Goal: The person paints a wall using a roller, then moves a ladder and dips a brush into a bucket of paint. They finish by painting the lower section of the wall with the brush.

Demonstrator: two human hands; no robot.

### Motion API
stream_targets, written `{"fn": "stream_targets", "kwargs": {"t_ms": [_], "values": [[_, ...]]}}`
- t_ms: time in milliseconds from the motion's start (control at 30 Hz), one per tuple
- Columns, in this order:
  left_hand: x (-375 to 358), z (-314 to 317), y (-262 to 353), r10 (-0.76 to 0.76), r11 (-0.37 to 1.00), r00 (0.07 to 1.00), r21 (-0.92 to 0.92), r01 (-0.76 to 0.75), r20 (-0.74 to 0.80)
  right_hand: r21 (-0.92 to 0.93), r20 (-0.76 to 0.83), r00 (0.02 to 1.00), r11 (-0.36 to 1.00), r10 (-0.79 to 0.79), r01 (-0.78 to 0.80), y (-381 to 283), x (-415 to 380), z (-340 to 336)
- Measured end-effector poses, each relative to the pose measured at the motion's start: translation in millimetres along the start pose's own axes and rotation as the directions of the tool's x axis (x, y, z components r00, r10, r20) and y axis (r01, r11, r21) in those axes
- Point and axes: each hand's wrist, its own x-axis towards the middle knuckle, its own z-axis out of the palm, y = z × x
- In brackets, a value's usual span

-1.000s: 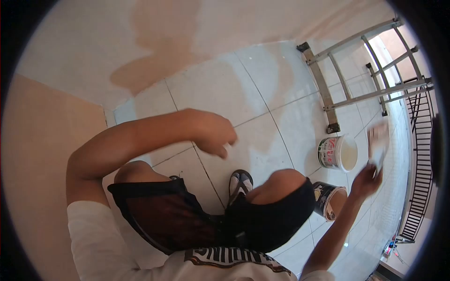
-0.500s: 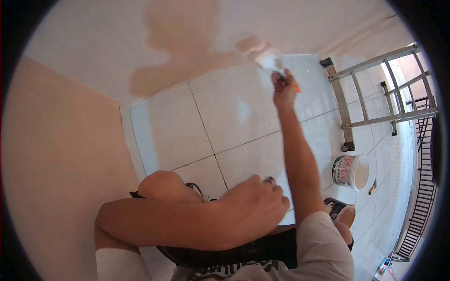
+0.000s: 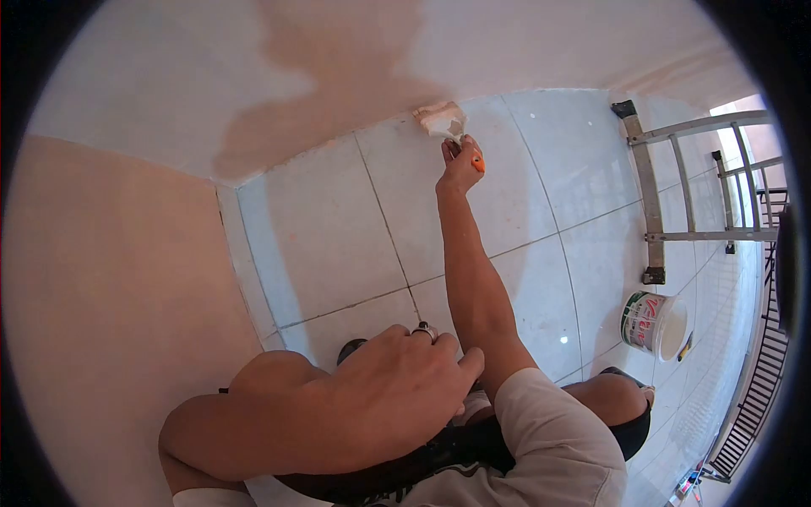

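In my right hand [image 3: 462, 169] is a wide putty knife [image 3: 443, 121], its orange handle end showing past the palm. Pale filler coats parts of the blade, which lies at the line where the wall [image 3: 541, 46] meets the floor tiles [image 3: 329, 220]. Nearer my body, my left hand [image 3: 397, 380] is curled closed over my lap with its back toward me. A ring sits on one finger, and a small dark tip pokes out beyond the knuckles. Whatever the fingers hold is hidden, so I cannot tell what it is.
A metal ladder [image 3: 663, 182] stands at the right, its feet on the tiles. Below it is a white bucket [image 3: 646, 325] with printed sides, a small tool [image 3: 685, 346] beside it. A side wall [image 3: 127, 279] rises at the left. Dark railing [image 3: 748, 397] runs along the far right.
My right hand has moved left with the putty knife, the blade now lower at the wall's foot. My left hand has shifted left. The view has turned, and the dark bucket by my leg is out of sight.
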Motion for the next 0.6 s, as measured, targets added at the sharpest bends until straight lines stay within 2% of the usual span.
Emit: {"fn": "stream_targets", "kwargs": {"t_ms": [167,400,467,567,600], "values": [[0.5,0.1,-17.2,0.002,1.000,1.000,-0.014,-0.002,-0.027,-0.004,-0.078,0.997,1.000,-0.010,0.010,8.1,-4.4,13.7],[-3.5,0.2,-19.4,0.029,0.999,0.996,-0.014,-0.030,-0.081,-0.065,-0.051,0.998,0.997,-0.034,0.030,-5.0,-3.0,54.4],[-5.0,2.9,-19.2,0.044,0.999,0.994,0.000,-0.044,-0.104,-0.029,0.050,0.998,0.998,-0.049,0.051,-23.7,-5.6,75.1],[-5.3,5.4,-18.3,0.063,0.998,0.991,0.028,-0.060,-0.115,0.090,0.276,0.938,0.977,-0.211,0.194,-86.2,-31.1,95.5],[-4.6,5.8,-16.7,0.071,0.997,0.992,0.047,-0.066,-0.106,0.107,0.293,0.934,0.978,-0.205,0.181,-104.3,-36.4,92.0]]}}
